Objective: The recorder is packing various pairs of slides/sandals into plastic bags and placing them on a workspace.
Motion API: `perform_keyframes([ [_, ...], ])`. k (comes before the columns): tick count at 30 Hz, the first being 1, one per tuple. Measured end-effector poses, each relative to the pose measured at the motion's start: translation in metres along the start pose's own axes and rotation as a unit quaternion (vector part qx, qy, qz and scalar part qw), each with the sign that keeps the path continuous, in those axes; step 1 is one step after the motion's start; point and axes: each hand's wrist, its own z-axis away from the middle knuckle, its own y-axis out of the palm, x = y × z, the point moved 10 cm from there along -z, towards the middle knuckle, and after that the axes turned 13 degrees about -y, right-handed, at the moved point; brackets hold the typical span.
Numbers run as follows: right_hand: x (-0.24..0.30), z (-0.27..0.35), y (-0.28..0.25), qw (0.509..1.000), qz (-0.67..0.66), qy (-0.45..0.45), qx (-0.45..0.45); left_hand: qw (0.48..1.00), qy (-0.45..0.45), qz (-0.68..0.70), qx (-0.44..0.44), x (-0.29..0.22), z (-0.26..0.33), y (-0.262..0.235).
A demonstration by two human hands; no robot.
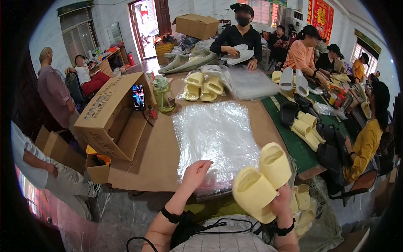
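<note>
A pair of pale yellow slide slippers [255, 189] is in my right hand [282, 202], gripped near the heels and held over the table's near edge. My left hand [195, 174] has its fingers drawn together, tips at the top of a stack of clear plastic bags [216, 130]. Whether a bag's edge is pinched there I cannot make out. The stack lies flat on the brown cardboard-covered table [161, 170] before me. Beyond it sit bagged yellow slippers [208, 86].
An open cardboard box [110, 113] with a phone [138, 97] stands left, beside a green bottle [163, 94]. Across the table a person [236, 44] handles pale slippers. Loose slippers lie on the green table [275, 110] to the right. More yellow slippers [303, 206] are low at my right.
</note>
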Motion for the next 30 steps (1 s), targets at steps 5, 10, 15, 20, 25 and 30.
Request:
perform_keyframes([
  [5,0.031,0.015,0.064,0.968,-0.089,-0.069,0.225,1.0,0.019,0.008,0.004,-0.003,0.001,0.0],
  [10,0.013,0.019,0.089,0.955,-0.083,-0.03,0.284,0.996,0.084,-0.01,0.001,-0.026,0.015,0.001],
  [15,0.008,0.003,0.094,0.961,-0.054,-0.016,0.27,0.95,0.235,-0.204,-0.031,-0.074,0.049,0.009],
  [20,0.013,-0.024,0.106,0.976,0.008,0.005,0.216,0.922,0.315,-0.222,-0.045,-0.098,0.073,0.021],
  [25,0.003,-0.04,0.134,0.98,0.066,-0.035,0.183,0.919,0.336,-0.202,-0.03,-0.113,0.086,0.025],
  [30,-0.018,-0.06,0.169,0.978,-0.026,0.036,0.203,0.941,0.321,-0.095,0.055,-0.121,0.09,0.019],
])
